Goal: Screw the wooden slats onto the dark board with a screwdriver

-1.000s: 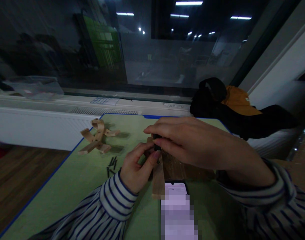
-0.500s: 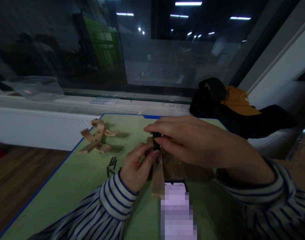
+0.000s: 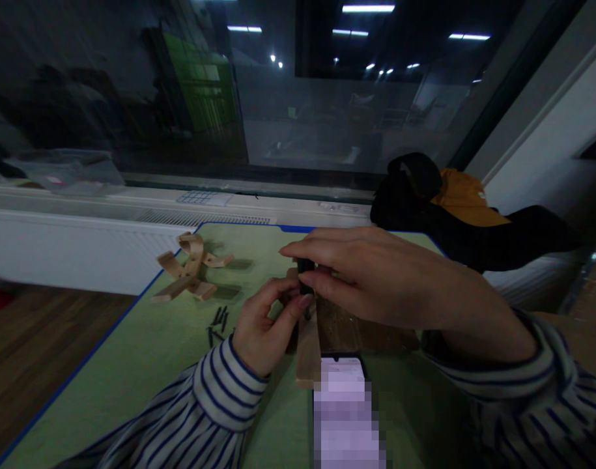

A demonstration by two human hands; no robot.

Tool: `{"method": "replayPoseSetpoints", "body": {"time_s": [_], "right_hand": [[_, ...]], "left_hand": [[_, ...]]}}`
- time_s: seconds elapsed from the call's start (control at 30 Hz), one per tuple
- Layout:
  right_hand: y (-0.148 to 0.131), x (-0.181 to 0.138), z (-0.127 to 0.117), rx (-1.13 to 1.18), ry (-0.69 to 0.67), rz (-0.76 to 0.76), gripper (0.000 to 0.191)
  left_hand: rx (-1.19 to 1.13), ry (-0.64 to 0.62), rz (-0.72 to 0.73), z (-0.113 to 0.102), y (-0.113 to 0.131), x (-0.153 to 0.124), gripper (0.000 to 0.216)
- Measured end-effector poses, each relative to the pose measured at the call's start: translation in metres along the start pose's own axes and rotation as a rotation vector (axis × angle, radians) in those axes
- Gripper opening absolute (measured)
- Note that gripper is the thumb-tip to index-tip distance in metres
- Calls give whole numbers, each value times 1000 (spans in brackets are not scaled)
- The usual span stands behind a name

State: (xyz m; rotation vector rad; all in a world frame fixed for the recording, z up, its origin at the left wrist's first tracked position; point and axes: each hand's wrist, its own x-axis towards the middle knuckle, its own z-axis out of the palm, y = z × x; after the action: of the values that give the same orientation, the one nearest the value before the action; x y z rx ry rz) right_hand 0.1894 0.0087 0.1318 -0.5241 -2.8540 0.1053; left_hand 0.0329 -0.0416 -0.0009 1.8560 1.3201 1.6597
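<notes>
My right grip (image 3: 370, 273) is closed on a black tool handle (image 3: 305, 273), fingers over its top and thumb at its side; the handle stands roughly upright over a flat wooden bar (image 3: 308, 358). My left grip (image 3: 264, 326) is narrow, thumb and forefinger at the handle's lower end, though I cannot tell whether they pinch anything. The bar, pale, smooth and square-cut, runs toward me beneath my fingertips, beside a glossy brown block (image 3: 339, 329). Near my left wrist lie dark, slim screws (image 3: 219, 322); farther off stands a wooden assembly (image 3: 193, 266) with curved and straight limbs. A lit phone (image 3: 341, 370) lies near me on the pale-green, blue-edged worktop (image 3: 170, 371). Beyond are a white radiator (image 3: 73, 244), a dark, reflecting window (image 3: 288, 130) and an orange cap (image 3: 464, 195) against black fabric (image 3: 512, 234).
</notes>
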Motion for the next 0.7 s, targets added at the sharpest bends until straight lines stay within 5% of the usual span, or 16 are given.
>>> {"method": "replayPoseSetpoints", "body": {"time_s": [0.7], "right_hand": [[-1,1,-2,63,-26,21,31]], "left_hand": [[41,2,-1,-2,5,0,11]]}}
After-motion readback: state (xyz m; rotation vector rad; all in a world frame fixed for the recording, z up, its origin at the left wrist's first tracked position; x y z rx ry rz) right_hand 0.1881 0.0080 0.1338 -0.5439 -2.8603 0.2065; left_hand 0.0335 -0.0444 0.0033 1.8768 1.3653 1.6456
